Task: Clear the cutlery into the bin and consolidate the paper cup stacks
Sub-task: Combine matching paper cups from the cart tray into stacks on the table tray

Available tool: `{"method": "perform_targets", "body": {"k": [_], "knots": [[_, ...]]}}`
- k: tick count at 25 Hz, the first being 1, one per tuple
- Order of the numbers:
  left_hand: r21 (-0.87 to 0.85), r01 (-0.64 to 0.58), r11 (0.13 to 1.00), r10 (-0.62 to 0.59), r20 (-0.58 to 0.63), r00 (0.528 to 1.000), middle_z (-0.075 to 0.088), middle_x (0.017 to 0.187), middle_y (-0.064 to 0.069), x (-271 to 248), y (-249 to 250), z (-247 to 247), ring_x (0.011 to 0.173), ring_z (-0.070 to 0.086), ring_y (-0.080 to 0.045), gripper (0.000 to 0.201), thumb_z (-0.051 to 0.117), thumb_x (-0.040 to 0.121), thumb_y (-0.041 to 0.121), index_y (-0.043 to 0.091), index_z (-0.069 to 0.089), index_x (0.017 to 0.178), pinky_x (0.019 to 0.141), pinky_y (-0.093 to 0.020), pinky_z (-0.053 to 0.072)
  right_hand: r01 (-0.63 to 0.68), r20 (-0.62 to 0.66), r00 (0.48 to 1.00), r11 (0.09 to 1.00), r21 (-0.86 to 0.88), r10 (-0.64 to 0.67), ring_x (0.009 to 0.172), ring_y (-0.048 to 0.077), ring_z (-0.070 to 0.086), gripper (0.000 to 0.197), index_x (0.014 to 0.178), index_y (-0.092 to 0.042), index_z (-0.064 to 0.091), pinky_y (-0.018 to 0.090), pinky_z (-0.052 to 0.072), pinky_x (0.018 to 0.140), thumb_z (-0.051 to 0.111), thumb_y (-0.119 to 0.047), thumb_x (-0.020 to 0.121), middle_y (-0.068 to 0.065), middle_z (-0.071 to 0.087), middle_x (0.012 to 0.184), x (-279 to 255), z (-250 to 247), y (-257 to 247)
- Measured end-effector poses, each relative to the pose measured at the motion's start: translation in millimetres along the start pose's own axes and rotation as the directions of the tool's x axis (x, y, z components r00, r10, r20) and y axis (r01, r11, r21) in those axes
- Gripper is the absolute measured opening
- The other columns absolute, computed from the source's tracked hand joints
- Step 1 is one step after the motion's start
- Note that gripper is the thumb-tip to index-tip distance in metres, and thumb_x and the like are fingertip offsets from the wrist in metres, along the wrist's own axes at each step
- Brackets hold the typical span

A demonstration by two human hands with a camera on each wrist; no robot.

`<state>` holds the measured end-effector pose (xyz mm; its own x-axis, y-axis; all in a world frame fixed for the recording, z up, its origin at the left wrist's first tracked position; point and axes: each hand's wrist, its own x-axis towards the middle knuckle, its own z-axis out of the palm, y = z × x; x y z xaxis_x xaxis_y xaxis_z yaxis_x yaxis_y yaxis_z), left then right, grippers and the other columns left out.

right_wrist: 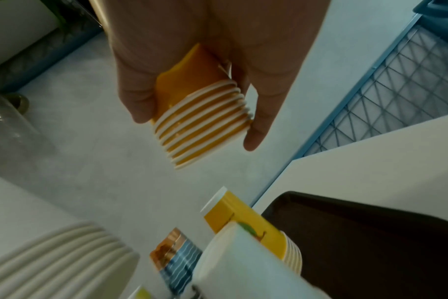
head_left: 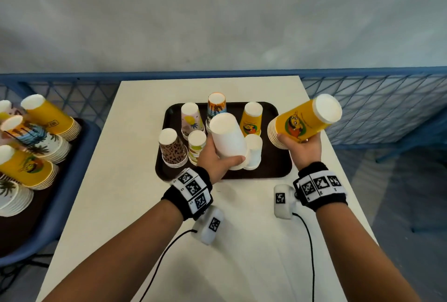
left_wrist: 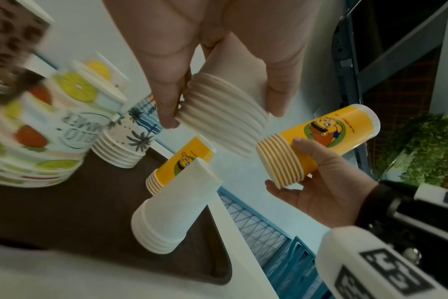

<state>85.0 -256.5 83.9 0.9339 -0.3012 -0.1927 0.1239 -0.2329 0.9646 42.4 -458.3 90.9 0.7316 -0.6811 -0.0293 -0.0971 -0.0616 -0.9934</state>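
Observation:
My left hand point(head_left: 219, 159) grips a plain white stack of upturned paper cups point(head_left: 227, 139), lifted and tilted above the dark tray point(head_left: 278, 168); in the left wrist view the white stack point(left_wrist: 223, 115) shows several rims between my fingers. My right hand point(head_left: 300, 148) grips a yellow cartoon cup stack point(head_left: 302, 122), tilted to the right above the tray's right edge; the same yellow stack point(right_wrist: 202, 119) shows in the right wrist view. On the tray stand a shorter white stack point(head_left: 253, 151), another yellow stack point(head_left: 251, 120), and leopard point(head_left: 173, 148), fruit point(head_left: 196, 145), pink point(head_left: 191, 119) and palm-print point(head_left: 217, 105) stacks. No cutlery is visible.
The tray lies on a white table point(head_left: 217, 241). At the left a blue bin point(head_left: 72, 180) holds several cup stacks lying on their sides. A blue mesh fence point(head_left: 387, 103) runs behind the table. Cables trail from my wrist cameras across the table's near part.

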Motion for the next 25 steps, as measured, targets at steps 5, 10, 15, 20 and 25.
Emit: {"method": "perform_targets", "body": {"k": [5,10,15,20,25], "knots": [[0.026,-0.044,0.999,0.045,-0.014,0.999,0.049,0.119,0.007,50.5,2.2,34.7,0.112,0.047,-0.011,0.086,0.080,0.064,0.013,0.018,0.032,0.135,0.103,-0.031,0.038,0.002,0.032,0.999,0.999,-0.047,0.000,0.102,0.017,0.055,0.074,0.128,-0.004,0.041,0.031,0.046,0.092,0.079,-0.004,0.065,0.008,0.058,0.118,59.6,18.2,-10.9],[0.168,0.026,0.985,-0.042,0.097,0.994,0.049,0.133,0.000,78.7,-23.8,56.1,0.121,0.047,-0.018,0.090,0.081,0.062,0.017,0.023,0.032,0.136,0.106,-0.039,0.038,0.031,0.232,0.973,0.983,-0.179,0.012,0.106,0.018,0.055,0.079,0.129,-0.013,0.038,0.030,0.044,0.092,0.081,-0.011,0.063,0.007,0.057,0.122,101.6,62.0,-4.2],[0.276,0.154,0.949,-0.184,0.084,0.979,0.045,0.138,-0.006,91.0,-55.7,47.4,0.127,0.044,-0.025,0.093,0.080,0.064,0.017,0.021,0.026,0.140,0.105,-0.034,0.035,-0.020,0.353,0.912,0.883,-0.469,0.208,0.115,0.026,0.055,0.087,0.131,-0.018,0.038,0.035,0.044,0.097,0.085,-0.026,0.058,0.009,0.058,0.126,114.2,80.7,47.8],[0.208,0.211,0.955,-0.242,0.133,0.961,0.044,0.138,-0.007,95.4,-64.8,47.1,0.129,0.041,-0.025,0.092,0.077,0.069,0.011,0.019,0.020,0.141,0.105,-0.031,0.032,-0.057,0.342,0.897,0.842,-0.537,0.280,0.115,0.027,0.056,0.084,0.132,-0.018,0.037,0.029,0.042,0.090,0.083,-0.030,0.062,0.010,0.058,0.126,105.3,78.2,78.7],[0.287,0.254,0.923,-0.305,0.149,0.941,0.040,0.143,-0.008,96.2,-63.3,48.3,0.133,0.038,-0.028,0.094,0.074,0.074,0.019,0.018,0.014,0.145,0.111,-0.036,0.032,-0.051,0.366,0.852,0.755,-0.654,0.375,0.127,0.031,0.045,0.083,0.143,-0.015,0.023,0.037,0.037,0.103,0.069,-0.034,0.077,0.013,0.047,0.139,96.7,66.2,80.5]]}}
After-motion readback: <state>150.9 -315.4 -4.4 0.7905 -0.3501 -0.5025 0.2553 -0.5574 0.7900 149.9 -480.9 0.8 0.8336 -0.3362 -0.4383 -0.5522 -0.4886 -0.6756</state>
